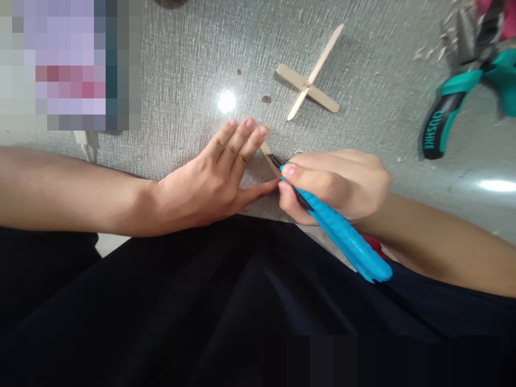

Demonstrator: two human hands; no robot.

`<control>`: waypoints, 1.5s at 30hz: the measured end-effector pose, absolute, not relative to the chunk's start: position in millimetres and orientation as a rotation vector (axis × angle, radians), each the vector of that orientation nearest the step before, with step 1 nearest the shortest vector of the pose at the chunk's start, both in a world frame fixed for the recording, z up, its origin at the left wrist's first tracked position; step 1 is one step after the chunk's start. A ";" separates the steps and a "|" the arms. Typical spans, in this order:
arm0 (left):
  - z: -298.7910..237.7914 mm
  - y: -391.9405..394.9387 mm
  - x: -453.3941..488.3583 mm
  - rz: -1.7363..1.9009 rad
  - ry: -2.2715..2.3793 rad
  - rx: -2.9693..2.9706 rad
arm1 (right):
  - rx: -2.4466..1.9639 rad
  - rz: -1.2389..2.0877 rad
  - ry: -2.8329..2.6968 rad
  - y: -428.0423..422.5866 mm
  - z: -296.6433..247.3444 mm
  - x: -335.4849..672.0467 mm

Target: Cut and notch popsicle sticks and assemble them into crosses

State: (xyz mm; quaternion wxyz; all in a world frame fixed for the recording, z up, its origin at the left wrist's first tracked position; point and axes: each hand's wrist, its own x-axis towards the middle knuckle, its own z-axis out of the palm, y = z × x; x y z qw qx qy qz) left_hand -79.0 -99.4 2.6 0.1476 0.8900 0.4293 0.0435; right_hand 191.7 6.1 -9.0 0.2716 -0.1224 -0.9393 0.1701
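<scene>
My left hand (pixel 213 177) lies flat on the table, fingers stretched out and thumb spread towards the right. Its fingertips and thumb are at the two ends of a thin wooden stick (pixel 264 148), mostly hidden by my hands. In my right hand (pixel 342 183) is a blue-handled box cutter (pixel 342 231), gripped between thumb and fingers. The cutter's dark front end points up and left, against the stick; whether the blade has cut into it I cannot tell. Beyond my hands, two crossed wooden sticks (pixel 308 86) lie joined at their middles.
Pliers (pixel 453 110) with teal and black handles lie at the far right, with wood shavings (pixel 443 40) near their jaws. A white cable (pixel 83 141) runs by my left forearm, under a blurred-out area. The grey textured table (pixel 181 64) ends at my dark clothing.
</scene>
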 end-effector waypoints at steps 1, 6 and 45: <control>2.7 -99.5 -78.9 0.123 1.236 2.566 | -0.338 0.464 -2.533 6.0 -8.8 192.0; 2.2 -99.3 -79.1 0.121 1.222 2.574 | -0.355 0.453 -2.515 4.3 -8.5 192.4; 9.3 -82.0 -93.9 -0.094 1.031 2.578 | -0.182 0.629 -2.561 11.0 -9.7 200.1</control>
